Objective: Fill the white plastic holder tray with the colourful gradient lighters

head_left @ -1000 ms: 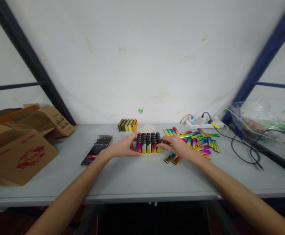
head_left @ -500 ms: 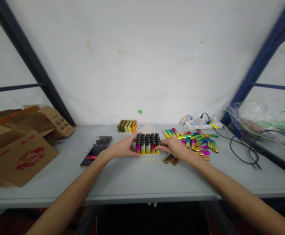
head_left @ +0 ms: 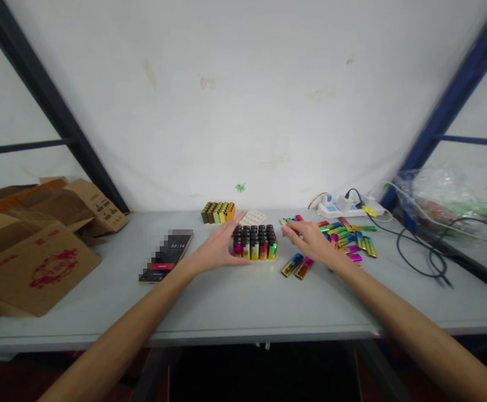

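A block of upright lighters with black tops and shiny coloured bodies stands in rows at the middle of the table. Around its left end my left hand is closed, thumb along the front and fingers toward the back. My right hand is to the right of the block, apart from it, over the edge of a loose pile of shiny metallic pieces. Its fingers are bent and drawn together, and I cannot make out what is in them. Two shiny pieces lie in front of that hand.
Behind the block are a white tray with round hollows and a yellow-and-brown group of upright pieces. A phone and open cardboard boxes lie left. A power strip, black cable and clear plastic bag are right.
My right hand has left the right end of the lighter block and moved right, to the pile. My left hand remains at the block's left end.
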The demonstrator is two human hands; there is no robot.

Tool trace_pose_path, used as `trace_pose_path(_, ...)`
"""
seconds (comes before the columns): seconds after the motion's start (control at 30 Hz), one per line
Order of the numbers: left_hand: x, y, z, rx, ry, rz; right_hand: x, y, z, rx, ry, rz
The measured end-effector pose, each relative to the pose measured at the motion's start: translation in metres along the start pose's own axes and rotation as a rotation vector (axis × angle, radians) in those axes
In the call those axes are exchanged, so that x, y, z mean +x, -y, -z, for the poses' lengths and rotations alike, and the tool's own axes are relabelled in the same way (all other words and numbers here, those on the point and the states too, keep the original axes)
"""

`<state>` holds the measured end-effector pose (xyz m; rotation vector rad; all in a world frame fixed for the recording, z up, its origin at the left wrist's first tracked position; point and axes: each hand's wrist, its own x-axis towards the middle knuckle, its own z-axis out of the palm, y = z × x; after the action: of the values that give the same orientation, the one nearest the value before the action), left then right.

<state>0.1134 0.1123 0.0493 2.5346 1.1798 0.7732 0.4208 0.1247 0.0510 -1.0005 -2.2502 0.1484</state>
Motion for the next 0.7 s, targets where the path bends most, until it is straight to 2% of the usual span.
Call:
trace_pose_path(0.1, 0.003, -0.005, 0.005, 0.055, -0.050, -0.025, 0.000, 0.003, 0.000, 0.009, -0.016, 0.024)
trace_pose_path(0.2, 0.012, -0.014, 0.009, 0.117, -0.011, -0.083, 0.000, 0.008, 0.001, 0.006, -0.020, 0.044)
trace_pose_path(0.27, 0.022, -0.023, 0.012, 0.163, 0.040, -0.117, 0.000, 0.010, 0.001, -0.011, -0.016, 0.047)
trace_pose_path(0.37, 0.039, -0.038, 0.014, 0.220, 0.185, -0.128, 0.000, 0.008, 0.001, -0.028, -0.019, 0.026)
trace_pose_path(0.53, 0.058, -0.058, 0.004, 0.365, 0.309, -0.075, 0.002, -0.001, 0.000, -0.056, -0.035, -0.002)
trace_pose_path(0.7, 0.062, -0.056, -0.007, 0.496, 0.315, -0.066, 0.003, -0.001, 0.001, -0.059, -0.028, 0.004)
